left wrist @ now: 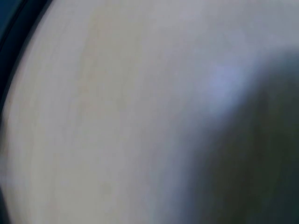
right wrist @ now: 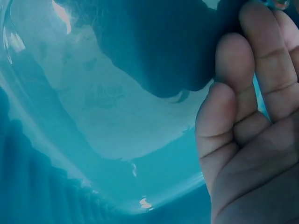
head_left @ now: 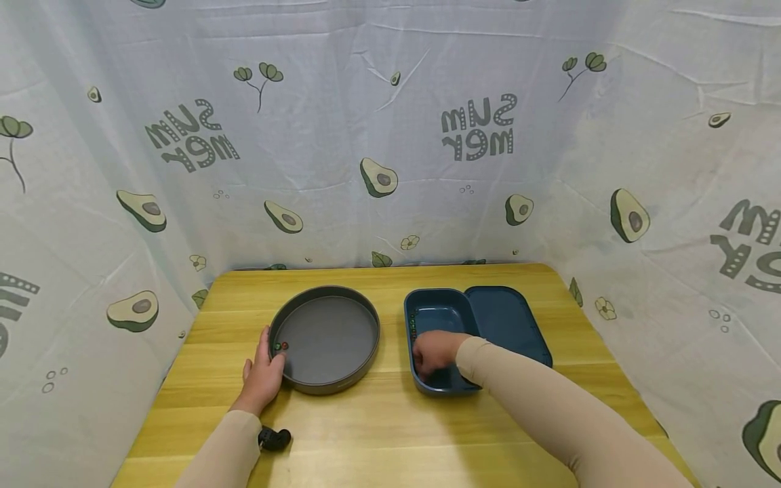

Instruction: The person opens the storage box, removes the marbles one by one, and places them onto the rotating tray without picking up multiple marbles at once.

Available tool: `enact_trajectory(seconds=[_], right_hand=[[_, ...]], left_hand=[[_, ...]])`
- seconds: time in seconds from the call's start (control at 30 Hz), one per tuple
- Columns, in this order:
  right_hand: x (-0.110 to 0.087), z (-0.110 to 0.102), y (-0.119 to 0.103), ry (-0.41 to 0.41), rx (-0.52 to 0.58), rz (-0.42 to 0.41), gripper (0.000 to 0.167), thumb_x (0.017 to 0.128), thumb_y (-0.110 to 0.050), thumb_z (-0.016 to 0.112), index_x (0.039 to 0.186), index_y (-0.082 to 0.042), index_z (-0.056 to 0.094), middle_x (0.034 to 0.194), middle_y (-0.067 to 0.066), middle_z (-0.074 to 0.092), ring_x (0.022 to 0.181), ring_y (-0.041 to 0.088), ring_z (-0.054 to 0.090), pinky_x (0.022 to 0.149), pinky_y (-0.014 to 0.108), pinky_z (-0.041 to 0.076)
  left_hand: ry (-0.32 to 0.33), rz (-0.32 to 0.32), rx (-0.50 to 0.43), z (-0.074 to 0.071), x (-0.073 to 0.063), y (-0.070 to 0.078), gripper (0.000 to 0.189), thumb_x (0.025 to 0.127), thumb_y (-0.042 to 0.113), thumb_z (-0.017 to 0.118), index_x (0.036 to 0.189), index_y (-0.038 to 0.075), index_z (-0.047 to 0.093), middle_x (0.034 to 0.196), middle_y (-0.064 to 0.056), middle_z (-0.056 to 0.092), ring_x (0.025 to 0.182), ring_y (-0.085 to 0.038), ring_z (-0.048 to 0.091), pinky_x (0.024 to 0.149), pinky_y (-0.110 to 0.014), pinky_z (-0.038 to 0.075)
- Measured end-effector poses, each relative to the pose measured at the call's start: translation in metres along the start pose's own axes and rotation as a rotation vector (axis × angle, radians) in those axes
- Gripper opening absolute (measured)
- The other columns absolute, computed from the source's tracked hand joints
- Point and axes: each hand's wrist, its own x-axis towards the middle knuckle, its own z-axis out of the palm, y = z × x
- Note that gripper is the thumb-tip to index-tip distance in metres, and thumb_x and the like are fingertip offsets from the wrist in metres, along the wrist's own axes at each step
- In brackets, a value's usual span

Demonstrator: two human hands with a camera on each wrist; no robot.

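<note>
A round dark grey pan (head_left: 326, 339) sits left of centre on the table. My left hand (head_left: 264, 376) grips its near-left rim, fingers along the outer wall and thumb over the edge. Beside the thumb, a small green bead-like piece (head_left: 277, 346) and a red one (head_left: 285, 346) lie inside. My right hand (head_left: 436, 349) reaches down into a blue rectangular box (head_left: 442, 390), fingers bent. Several small red and green pieces (head_left: 413, 320) line that box's left side. A shiny reddish bit (right wrist: 281, 4) shows at the fingertips in the right wrist view; whether they pinch it, I cannot tell.
A flat dark blue lid (head_left: 506, 322) lies against the box's right side. A small black object (head_left: 274, 439) is beside my left wrist. The wooden table (head_left: 366, 440) ends at a printed white curtain (head_left: 342, 135). The left wrist view mostly shows blurred tabletop.
</note>
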Motion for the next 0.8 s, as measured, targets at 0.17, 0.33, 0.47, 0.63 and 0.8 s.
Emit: enact_trajectory(seconds=[0.17,0.33,0.47,0.63,0.8], right_hand=[[0.004,0.000,0.003,0.032,0.003,0.003,0.014,0.087,-0.026,0.086,0.079,-0.022,0.075,0.076,-0.011,0.067,0.070,0.006,0.056,0.069,0.025,0.051],[0.007,0.000,0.008,0.059,0.053,0.017,0.014,0.084,-0.023,0.089,0.086,-0.019,0.076,0.084,-0.008,0.070,0.075,0.009,0.058,0.074,0.030,0.056],[0.007,0.000,0.014,0.062,0.083,0.032,0.018,0.082,-0.019,0.091,0.090,-0.018,0.074,0.087,-0.007,0.068,0.077,0.010,0.058,0.075,0.030,0.056],[0.005,0.000,0.019,0.063,0.119,0.047,0.018,0.084,-0.014,0.088,0.087,-0.019,0.071,0.084,-0.006,0.066,0.076,0.012,0.057,0.072,0.030,0.053],[0.004,-0.002,0.021,0.068,0.204,0.078,0.014,0.088,-0.009,0.084,0.090,-0.019,0.075,0.089,-0.006,0.069,0.080,0.014,0.059,0.076,0.032,0.055]], left_hand=[[0.008,0.001,-0.001,0.000,-0.001,0.001,0.075,0.110,0.026,0.035,0.171,0.016,-0.008,0.177,-0.019,0.008,0.162,-0.045,0.013,0.127,-0.066,-0.018],[0.015,0.002,-0.006,0.001,-0.001,0.003,0.075,0.110,0.026,0.036,0.171,0.016,-0.008,0.177,-0.019,0.008,0.162,-0.045,0.013,0.127,-0.066,-0.017],[0.015,0.002,-0.005,0.001,-0.001,0.004,0.075,0.110,0.026,0.036,0.171,0.017,-0.008,0.177,-0.019,0.009,0.162,-0.045,0.014,0.127,-0.066,-0.017],[0.012,-0.004,0.000,0.000,-0.002,0.004,0.076,0.110,0.026,0.036,0.171,0.016,-0.008,0.177,-0.020,0.009,0.162,-0.046,0.014,0.127,-0.067,-0.016],[0.010,-0.006,0.003,-0.001,-0.003,0.006,0.075,0.110,0.025,0.035,0.171,0.015,-0.008,0.177,-0.020,0.007,0.162,-0.046,0.012,0.126,-0.067,-0.017]])
